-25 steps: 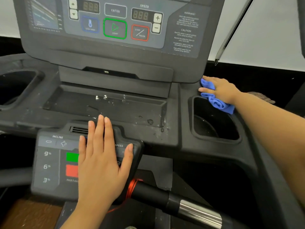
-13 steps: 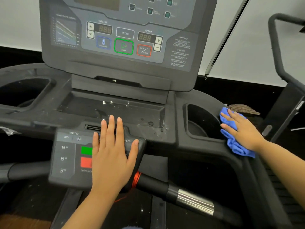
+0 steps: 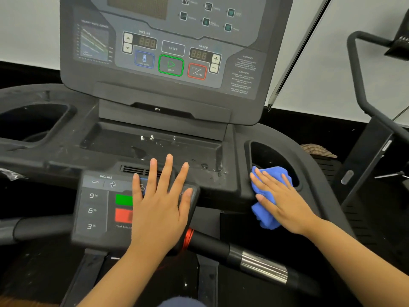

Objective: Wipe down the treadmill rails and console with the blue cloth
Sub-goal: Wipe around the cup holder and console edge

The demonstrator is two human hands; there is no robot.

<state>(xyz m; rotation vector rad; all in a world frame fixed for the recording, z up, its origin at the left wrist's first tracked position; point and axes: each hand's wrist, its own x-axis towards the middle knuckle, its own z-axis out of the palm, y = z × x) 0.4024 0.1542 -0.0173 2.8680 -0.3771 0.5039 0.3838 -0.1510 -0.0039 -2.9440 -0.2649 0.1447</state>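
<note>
- Both hands flat, fingers straight: left hand (image 3: 159, 209) covers keypad (image 3: 95, 209), right hand (image 3: 285, 202) presses blue cloth (image 3: 264, 216) onto cup-holder rim (image 3: 247, 151).
- Droplets (image 3: 204, 166) wet the tray (image 3: 124, 142) between.

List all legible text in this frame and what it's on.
"INCLINE", "ENTER", "SPEED": upper console.
"START": green button.
"STOP", "PAUSE": red button.
"WARNING", "CAUTION": warning label; fine print blurred.
"INCLINE", "9%", "6%", "3%": lower keypad.
"Hold 3 seco": keypad, rest under left hand.
Unreadable: top icon labels.
</note>
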